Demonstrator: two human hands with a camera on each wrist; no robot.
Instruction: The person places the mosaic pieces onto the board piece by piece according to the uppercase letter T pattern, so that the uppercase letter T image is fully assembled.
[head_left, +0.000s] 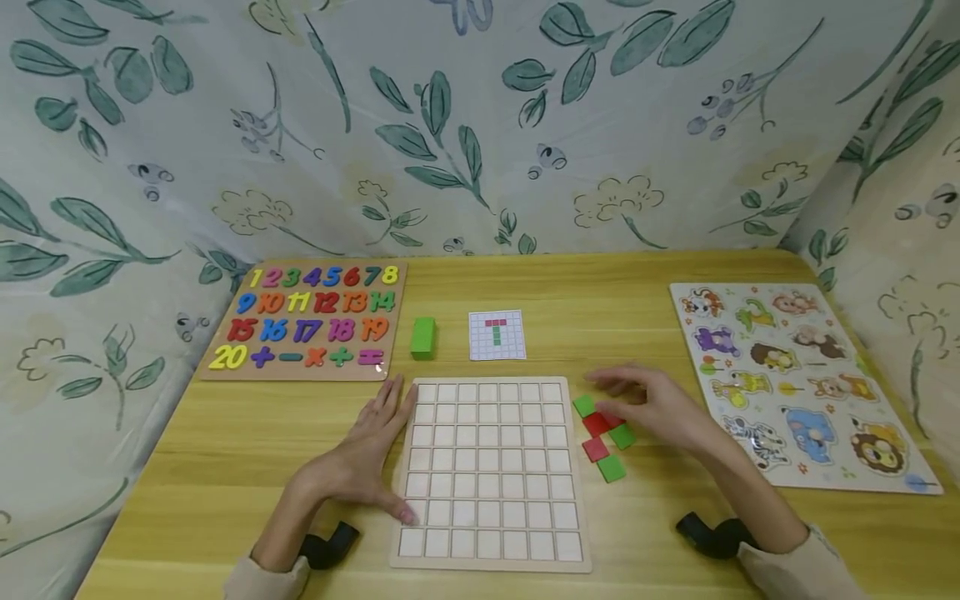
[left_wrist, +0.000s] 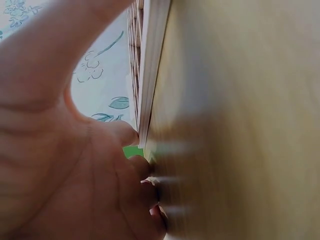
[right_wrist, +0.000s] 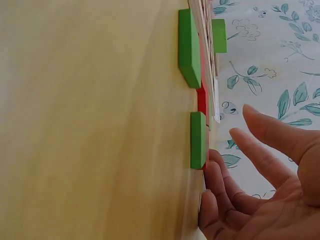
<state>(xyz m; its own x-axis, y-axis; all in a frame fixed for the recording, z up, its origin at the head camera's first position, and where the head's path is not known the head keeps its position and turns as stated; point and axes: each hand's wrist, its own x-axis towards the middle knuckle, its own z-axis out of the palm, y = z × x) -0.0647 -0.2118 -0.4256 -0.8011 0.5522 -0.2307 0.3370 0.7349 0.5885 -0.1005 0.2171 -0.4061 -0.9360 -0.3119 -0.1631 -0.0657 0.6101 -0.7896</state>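
Observation:
A wooden grid board with pale square cells lies in front of me. My left hand rests along its left side, fingers spread, thumb on the lower left edge. In the left wrist view the palm and the board's side edge show close up. To the board's right lie several small square tiles, among them a red tile and a green tile. Over the far end of these tiles is my right hand, its fingers loosely bent, partly covering a red tile. The right wrist view shows thumb and index finger apart beside a green tile.
A small card with a red and green T pattern lies beyond the board. Beside it stands a green block. A number puzzle is at the back left, an animal puzzle at the right. Patterned cloth hangs behind.

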